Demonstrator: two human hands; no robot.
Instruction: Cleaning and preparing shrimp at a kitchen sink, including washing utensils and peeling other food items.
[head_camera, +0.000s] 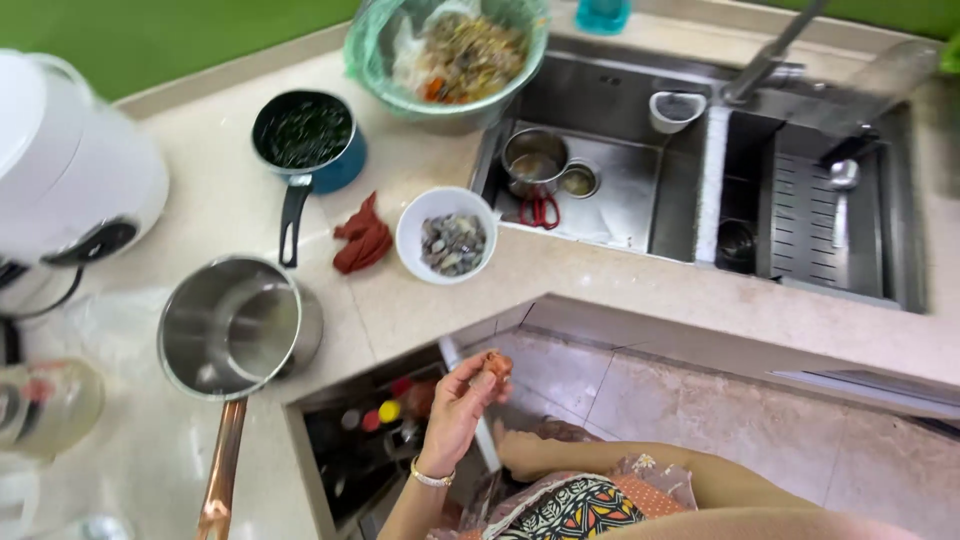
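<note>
we are taking the double steel sink (620, 205) as our landmark, sitting at the far right of the pale stone counter (420, 300). well to its left, at the frame's edge, a big white appliance (70, 170) is standing. just beyond the sink's left corner a large green-rimmed bowl (445, 60) is brimming with mixed scraps. left of the sink and nearer to us, an empty steel saucepan (235, 325) is resting with its copper-coloured handle pointing our way. farther back, left of the sink, a blue saucepan (308, 140) is holding dark greens. just beside the sink's near left corner a white bowl (447, 235) is holding small grey shells, with a red cloth (362, 238) lying just left of it. inside the sink's left basin a small steel pot (535, 160) is sitting beside red-handled scissors (540, 210).

below the sink's left end, in front of an open drawer (370, 440) of bottles, our left hand (455, 410) is rising palm up, its fingertips pinching a small reddish-brown piece (497, 366). our right hand (515, 450) is lying lower, near the drawer's edge, mostly hidden; we cannot tell how its fingers are set.
</note>
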